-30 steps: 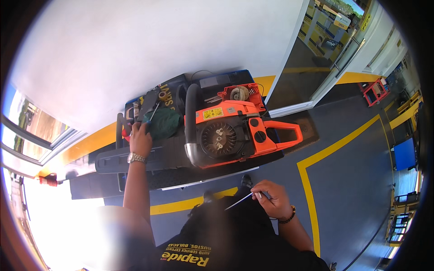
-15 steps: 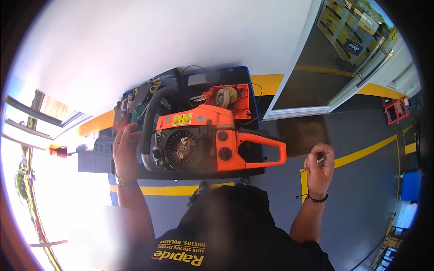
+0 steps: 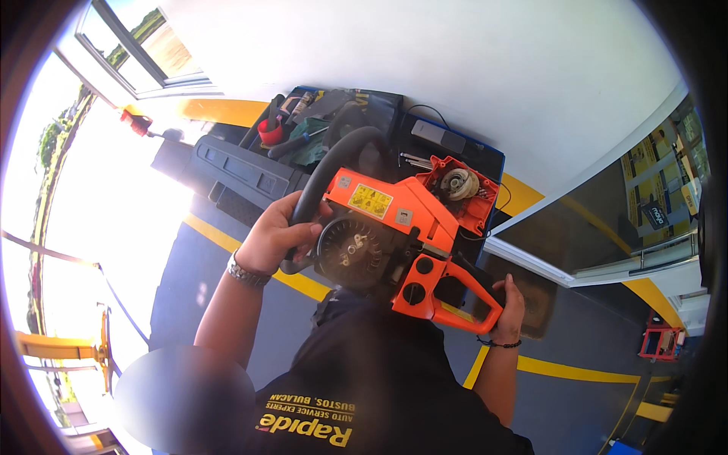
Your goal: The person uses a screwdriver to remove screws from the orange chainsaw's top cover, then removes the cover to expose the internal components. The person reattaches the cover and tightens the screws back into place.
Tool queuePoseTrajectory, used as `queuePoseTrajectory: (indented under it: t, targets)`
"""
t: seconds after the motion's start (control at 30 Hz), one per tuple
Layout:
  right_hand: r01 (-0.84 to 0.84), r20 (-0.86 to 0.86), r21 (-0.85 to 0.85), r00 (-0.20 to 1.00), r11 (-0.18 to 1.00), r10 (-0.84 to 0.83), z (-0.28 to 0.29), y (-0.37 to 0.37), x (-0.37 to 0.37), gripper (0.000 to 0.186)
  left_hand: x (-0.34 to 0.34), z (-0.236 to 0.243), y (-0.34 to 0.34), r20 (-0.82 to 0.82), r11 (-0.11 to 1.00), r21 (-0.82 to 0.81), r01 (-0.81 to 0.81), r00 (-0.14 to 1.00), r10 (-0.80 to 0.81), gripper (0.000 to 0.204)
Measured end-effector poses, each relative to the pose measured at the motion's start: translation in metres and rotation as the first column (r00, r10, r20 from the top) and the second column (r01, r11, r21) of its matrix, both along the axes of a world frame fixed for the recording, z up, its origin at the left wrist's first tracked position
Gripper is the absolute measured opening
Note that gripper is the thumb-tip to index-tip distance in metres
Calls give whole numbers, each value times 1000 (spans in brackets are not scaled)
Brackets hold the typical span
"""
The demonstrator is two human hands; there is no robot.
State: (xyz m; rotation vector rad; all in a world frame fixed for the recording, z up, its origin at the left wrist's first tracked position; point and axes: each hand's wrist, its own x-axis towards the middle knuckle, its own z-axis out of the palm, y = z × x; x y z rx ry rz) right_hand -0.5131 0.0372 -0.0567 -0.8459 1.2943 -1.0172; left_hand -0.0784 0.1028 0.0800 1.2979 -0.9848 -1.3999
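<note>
Head view: an orange chainsaw (image 3: pixel 394 203) hung tilted in front of the person's body, at the near side of a table (image 3: pixel 491 163).
The left hand (image 3: pixel 277 236) was clamped around its black front handle (image 3: pixel 324 168), while the right hand (image 3: pixel 513 309) touched the end of the orange rear handle (image 3: pixel 464 322); how tightly those fingers were closed could not be told. A black finned wheel (image 3: pixel 350 250) lay bare on the saw's side. Just beyond, an orange cover (image 3: pixel 479 212) with a reel (image 3: pixel 459 184) sat on the table. Farther left lay a green cloth (image 3: pixel 309 156) and a red cup (image 3: pixel 270 133), below a white wall (image 3: pixel 425 53).
</note>
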Motion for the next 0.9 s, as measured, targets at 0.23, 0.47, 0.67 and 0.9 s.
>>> queuePoseTrajectory:
  t: [0.23,0.47,0.67,0.9]
  targets:
    - [69,50,118,996,991,-76,24,11,22,35,5,-4,18,-67,999,-15,38,997,-39,32]
    - [133,-82,-100,987,986,-141,-10,14,16,29,-25,14,5,413,965,109,-239,894,175,28]
    - [155,-165,-257,966,954,-201,-4,-5,23,31,-27,-15,32,385,933,-121,-338,851,358,33]
    - [129,-127,-544,964,829,-234,-42,-23,16,26,-20,-93,62,327,835,-417,-359,798,507,21]
